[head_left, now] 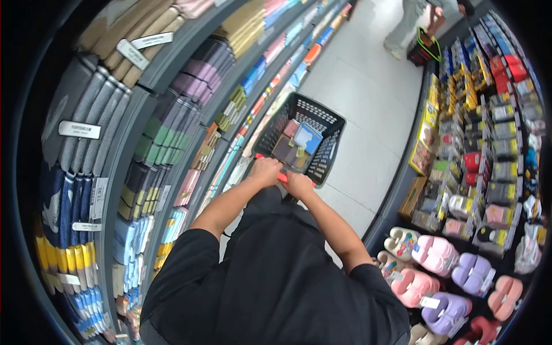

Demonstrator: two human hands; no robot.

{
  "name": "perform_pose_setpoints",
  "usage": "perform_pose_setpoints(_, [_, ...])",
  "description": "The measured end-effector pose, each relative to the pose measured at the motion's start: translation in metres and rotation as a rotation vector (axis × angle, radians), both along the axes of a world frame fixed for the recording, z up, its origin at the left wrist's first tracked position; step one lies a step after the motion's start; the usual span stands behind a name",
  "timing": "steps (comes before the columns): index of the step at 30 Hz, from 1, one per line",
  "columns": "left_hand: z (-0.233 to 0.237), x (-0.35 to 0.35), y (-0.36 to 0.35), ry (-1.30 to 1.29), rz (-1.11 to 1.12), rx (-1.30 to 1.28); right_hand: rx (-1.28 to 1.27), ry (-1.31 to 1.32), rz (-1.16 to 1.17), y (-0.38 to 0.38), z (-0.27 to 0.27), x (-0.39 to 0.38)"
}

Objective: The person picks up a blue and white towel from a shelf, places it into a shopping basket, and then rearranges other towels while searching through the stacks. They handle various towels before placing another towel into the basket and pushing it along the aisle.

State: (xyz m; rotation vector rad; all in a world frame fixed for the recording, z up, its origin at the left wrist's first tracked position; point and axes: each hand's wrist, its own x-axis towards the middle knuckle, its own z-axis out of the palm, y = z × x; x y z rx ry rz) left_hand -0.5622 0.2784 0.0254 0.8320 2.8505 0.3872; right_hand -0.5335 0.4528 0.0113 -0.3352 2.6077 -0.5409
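Grasping a red handle (282, 177) with both left hand (265, 172) and right hand (299, 186), about equally near to the black basket (330, 148); just beyond, at 1 o'clock from the hands, seemingly lengthwise from 7 to 1; inside, a blue-and-white item (308, 138); at 10 o'clock, folded textiles (163, 135); at 4, clogs (436, 254)

Black basket (329, 150): carried several flat items (283, 148), among them a light-blue packet (308, 138).
Left shelves (122, 150): bore folded textiles (86, 154) in close rows, of many colours.
Pale floor (368, 144): extended beside the basket.
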Motion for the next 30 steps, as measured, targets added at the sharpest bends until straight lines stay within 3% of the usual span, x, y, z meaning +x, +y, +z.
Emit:
perform_pose_setpoints(11, [-0.001, -0.014, -0.005, -0.005, -0.036, 0.033, 0.057, -0.130, -0.059, -0.006, 0.017, -0.014])
perform_pose_setpoints(17, [0.002, -0.037, 0.003, -0.349, -0.104, -0.210, -0.013, 0.226, -0.118, -0.015, 0.013, -0.007])
perform_pose_setpoints(23, [-0.010, -0.035, -0.005, -0.097, -0.205, -0.044, -0.003, 0.247, -0.091, -0.016, 0.007, -0.009])
perform_pose_setpoints(30, [-0.005, -0.044, -0.009, -0.175, -0.213, 0.036, 0.011, 0.179, -0.140, -0.020, 0.011, -0.013])
